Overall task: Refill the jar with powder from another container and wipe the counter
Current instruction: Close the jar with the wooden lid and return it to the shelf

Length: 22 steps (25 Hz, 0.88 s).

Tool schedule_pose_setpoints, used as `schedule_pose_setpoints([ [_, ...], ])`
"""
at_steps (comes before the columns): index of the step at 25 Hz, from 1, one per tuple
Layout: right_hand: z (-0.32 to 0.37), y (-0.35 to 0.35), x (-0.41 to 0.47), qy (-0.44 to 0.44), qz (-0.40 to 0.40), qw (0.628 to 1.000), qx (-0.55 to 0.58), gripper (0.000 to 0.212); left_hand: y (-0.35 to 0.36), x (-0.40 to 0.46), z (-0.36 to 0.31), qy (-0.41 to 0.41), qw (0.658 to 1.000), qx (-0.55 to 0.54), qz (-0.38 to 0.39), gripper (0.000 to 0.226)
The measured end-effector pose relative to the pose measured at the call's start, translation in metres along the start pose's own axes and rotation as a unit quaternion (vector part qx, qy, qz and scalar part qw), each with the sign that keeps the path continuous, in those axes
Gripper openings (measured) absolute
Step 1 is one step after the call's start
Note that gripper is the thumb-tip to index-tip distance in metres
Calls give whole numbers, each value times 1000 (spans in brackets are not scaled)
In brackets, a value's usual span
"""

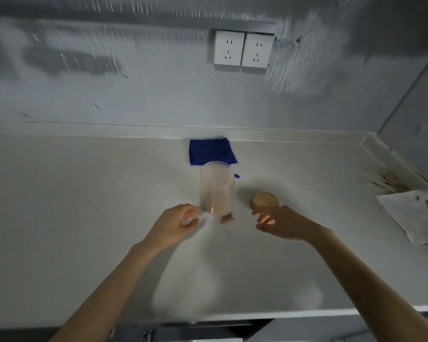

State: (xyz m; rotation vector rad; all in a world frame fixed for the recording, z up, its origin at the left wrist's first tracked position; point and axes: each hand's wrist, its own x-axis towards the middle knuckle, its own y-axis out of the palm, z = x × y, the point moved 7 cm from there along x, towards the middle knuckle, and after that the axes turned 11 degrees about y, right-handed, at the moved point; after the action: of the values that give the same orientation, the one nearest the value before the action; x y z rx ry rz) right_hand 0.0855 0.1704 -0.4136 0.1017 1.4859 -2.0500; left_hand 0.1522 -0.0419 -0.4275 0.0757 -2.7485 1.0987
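I see both of my hands out over the pale counter (72,206). My left hand (176,224) sits at the near left foot of the clear jar (216,188), fingers loosely curled with a gap between thumb and fingertips; the frame is blurred there, so I cannot tell whether they touch the glass or just hover beside it. My right hand (279,224) is just in front of the round wooden lid (265,199), thumb and fingers parted and gripping nothing. The jar stands upright and open mid-counter, hazy inside, with a small clump of brown powder (227,217) spilled at its near base. The lid lies flat to the jar's right. A folded blue cloth (211,150) lies behind the jar by the wall, below 2 white sockets (242,49)
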Motion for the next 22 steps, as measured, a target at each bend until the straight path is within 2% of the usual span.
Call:
schedule_pose_setpoints([
  [4, 3, -22, 44, 27, -36, 998, -36, 36, -13, 51, 25, 6, 1000, 18, 14, 39],
  [7, -10, -26, 70, 59, -52, 997, -4, 36, -13, 76, 41, 1, 999, 1, 39, 50],
  [9, -24, -22, 85, 86, -54, 995, 2, 44, -7, 87, 49, -19, 997, -30, 65, 59],
  [14, -55, -4, 112, 166, 3, 984, -63, 84, 18, 104, 54, -16, 987, -92, 134, 80],
  [16, -59, 1, 118, 166, 14, 984, -65, 87, 27, 107, 51, -6, 982, -125, 141, 88],
  [22, -62, 4, 131, 138, 39, 984, -107, 88, 45, 114, 56, -2, 971, -183, 152, 94],
])
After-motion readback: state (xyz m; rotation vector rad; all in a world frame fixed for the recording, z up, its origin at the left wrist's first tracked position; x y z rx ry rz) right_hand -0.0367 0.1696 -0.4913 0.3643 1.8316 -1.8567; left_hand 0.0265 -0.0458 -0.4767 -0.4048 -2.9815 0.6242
